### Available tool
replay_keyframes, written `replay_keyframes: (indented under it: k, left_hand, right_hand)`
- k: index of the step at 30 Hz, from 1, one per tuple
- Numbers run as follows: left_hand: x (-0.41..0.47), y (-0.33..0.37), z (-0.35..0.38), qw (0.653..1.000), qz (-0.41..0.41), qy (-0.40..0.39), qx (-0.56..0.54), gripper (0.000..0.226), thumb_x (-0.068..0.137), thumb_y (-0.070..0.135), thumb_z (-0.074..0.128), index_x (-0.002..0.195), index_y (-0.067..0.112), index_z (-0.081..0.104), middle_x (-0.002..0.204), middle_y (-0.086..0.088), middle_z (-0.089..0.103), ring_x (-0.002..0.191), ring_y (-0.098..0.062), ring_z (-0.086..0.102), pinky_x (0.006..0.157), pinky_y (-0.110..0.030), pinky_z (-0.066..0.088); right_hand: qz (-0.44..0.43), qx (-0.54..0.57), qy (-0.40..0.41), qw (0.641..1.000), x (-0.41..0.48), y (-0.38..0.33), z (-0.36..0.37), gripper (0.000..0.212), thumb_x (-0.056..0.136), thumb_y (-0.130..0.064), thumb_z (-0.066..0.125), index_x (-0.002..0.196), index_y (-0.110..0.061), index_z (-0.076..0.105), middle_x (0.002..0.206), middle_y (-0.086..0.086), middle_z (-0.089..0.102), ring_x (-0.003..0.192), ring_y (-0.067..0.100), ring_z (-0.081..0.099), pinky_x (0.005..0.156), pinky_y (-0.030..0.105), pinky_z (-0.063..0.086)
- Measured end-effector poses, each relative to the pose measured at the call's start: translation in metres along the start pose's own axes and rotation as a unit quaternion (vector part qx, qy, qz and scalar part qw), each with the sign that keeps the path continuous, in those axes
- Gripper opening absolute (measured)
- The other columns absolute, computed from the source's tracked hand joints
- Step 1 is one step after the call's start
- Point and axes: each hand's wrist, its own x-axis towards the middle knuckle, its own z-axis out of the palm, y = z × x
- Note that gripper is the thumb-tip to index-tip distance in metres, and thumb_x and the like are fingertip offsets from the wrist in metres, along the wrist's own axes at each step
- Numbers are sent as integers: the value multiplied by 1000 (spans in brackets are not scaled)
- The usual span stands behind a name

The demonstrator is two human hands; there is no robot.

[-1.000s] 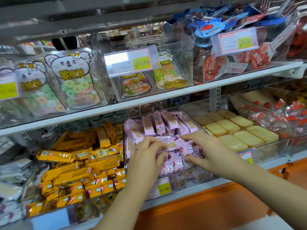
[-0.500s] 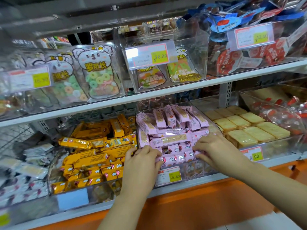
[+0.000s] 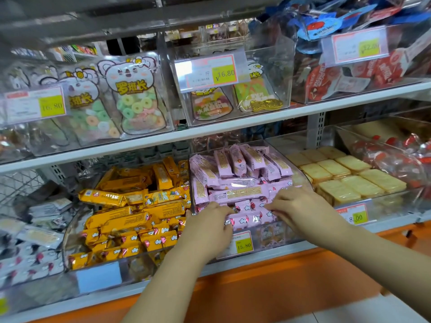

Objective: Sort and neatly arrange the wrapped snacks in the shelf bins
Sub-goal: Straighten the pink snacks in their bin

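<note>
Shelf bin (image 3: 276, 238), left hand (image 3: 207, 229), right hand (image 3: 303, 207) moved frontward, fingers (image 3: 274, 207) flat on pink snacks (image 3: 238, 193)

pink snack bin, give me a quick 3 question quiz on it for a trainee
1. True or false: the left hand and the right hand are both on the pink snacks.
2. What fills the bin just left of the pink ones? A) yellow-wrapped bars B) red-wrapped sweets C) gummy rings
3. Fill in: the price tag on the pink bin's front reads ___.
Key: 1 true; 2 A; 3 15.80
</note>
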Motion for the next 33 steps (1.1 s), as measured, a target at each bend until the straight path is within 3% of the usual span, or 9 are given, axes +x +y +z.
replay_keyframes:
  k: [4, 10, 13, 16, 19, 22, 24, 28, 33]
  left_hand:
    - [10, -3, -5, 997, -11, -61, -48, 50, 90, 38, 53, 139, 35, 41, 143, 2, 39, 129, -21, 44, 109, -58, 26]
    - [10, 9, -2, 999, -46, -13, -16, 44, 94, 42, 50, 136, 30, 46, 140, 0, 47, 132, -25, 40, 111, -63, 12]
    - [9, 14, 0, 997, -67, 9, -22, 38, 96, 38, 49, 132, 27, 49, 134, -3, 53, 127, -27, 45, 110, -61, 9]
    - [9, 15, 3, 997, -73, 19, -7, 40, 96, 41, 47, 134, 28, 48, 135, -2, 51, 127, -26, 46, 111, -61, 7]
    - [2, 11, 10, 998, -56, 31, 19, 41, 97, 44, 42, 136, 32, 45, 135, 0, 47, 124, -22, 48, 111, -61, 3]
    - [-6, 9, 16, 997, -32, 50, 48, 40, 99, 43, 36, 137, 32, 44, 136, 1, 44, 122, -19, 50, 111, -61, -1]
    - [-9, 9, 17, 996, -23, 63, 51, 40, 100, 41, 34, 138, 33, 42, 136, 1, 44, 121, -19, 51, 111, -61, -2]
    - [-18, 2, 27, 993, -8, 121, 14, 40, 101, 38, 34, 141, 35, 37, 132, 5, 46, 120, -15, 51, 114, -56, -4]
    - [-21, -14, 28, 965, 27, 261, -30, 30, 95, 26, 49, 124, 27, 57, 117, 6, 57, 108, -15, 58, 113, -47, 20]
  right_hand:
    - [21, 42, -100, 994, 18, 8, -11, 19, 91, -28, 57, 106, -29, 69, 101, -9, 67, 94, 14, 62, 94, 38, 38]
    - [33, 22, -98, 994, 7, 1, -9, 22, 94, -27, 51, 105, -29, 69, 100, -8, 65, 96, 14, 60, 103, 40, 31]
    - [20, -3, -142, 990, 21, 4, -18, 22, 93, -30, 52, 108, -31, 68, 106, -13, 65, 99, 10, 59, 95, 29, 38]
    - [10, -20, -181, 983, 37, 5, -23, 20, 90, -26, 54, 100, -31, 70, 100, -13, 68, 95, 9, 61, 91, 30, 44]
    - [23, -30, -128, 991, 21, 1, -11, 14, 87, -24, 61, 91, -30, 73, 88, -10, 68, 85, 13, 64, 93, 40, 41]
    - [30, -10, -28, 999, -8, -2, 2, 27, 65, -11, 82, 86, -26, 74, 76, -8, 68, 67, 21, 65, 68, 43, 48]
    - [21, -12, -15, 1000, -10, -2, 3, 32, 60, -8, 85, 86, -24, 75, 75, -8, 69, 65, 20, 65, 64, 39, 47]
    - [39, -16, -68, 997, 13, -9, -22, 10, 83, -30, 66, 89, -30, 74, 83, -11, 69, 83, 17, 62, 84, 35, 39]
    - [53, 28, 7, 998, 49, -33, -28, 23, 91, -38, 54, 106, -29, 69, 103, -9, 68, 98, 15, 60, 87, 32, 36]
